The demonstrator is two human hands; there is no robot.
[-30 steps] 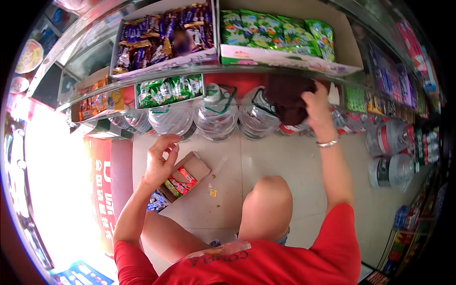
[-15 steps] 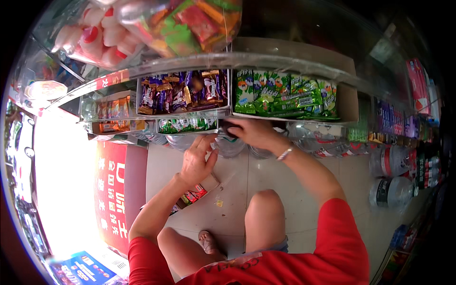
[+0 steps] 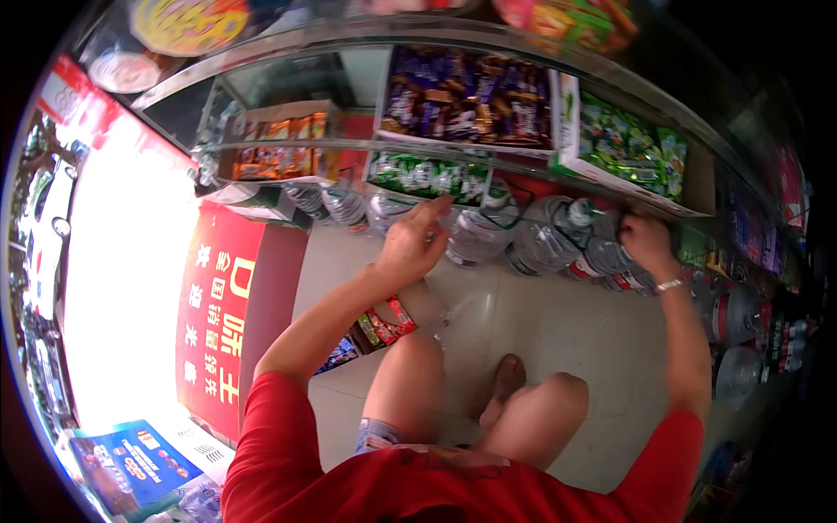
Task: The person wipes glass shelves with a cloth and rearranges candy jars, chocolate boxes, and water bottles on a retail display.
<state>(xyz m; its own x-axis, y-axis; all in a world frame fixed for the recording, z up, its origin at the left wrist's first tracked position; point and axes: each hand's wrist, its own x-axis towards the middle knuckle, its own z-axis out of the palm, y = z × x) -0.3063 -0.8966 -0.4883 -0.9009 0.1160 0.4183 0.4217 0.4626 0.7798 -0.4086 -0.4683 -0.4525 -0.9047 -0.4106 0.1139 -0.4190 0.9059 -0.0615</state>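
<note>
My left hand (image 3: 411, 244) reaches up to the lower front edge of a small box of green-and-white packets (image 3: 427, 177). Its fingers are half bent with the thumb apart, and the fingertips are at the box's edge. Farther right, my right hand (image 3: 647, 244) is closed just below the front edge of a white carton of green snack packets (image 3: 636, 148). What its curled fingers hold, if anything, cannot be made out. That carton stands at an angle beside a box of purple-wrapped candy bars (image 3: 471, 96) on the glass shelf.
Large clear water bottles (image 3: 475, 237) line the floor under the shelf. Orange packets (image 3: 283, 144) sit in a box at the left. A red carton (image 3: 209, 314) stands by the bright doorway. An open box of snacks (image 3: 379, 324) lies on the floor near my knees.
My right hand has moved right, away from the small green box to below the green snack carton. That carton now sits more angled. My left hand stays by the small box; the view has shifted.
</note>
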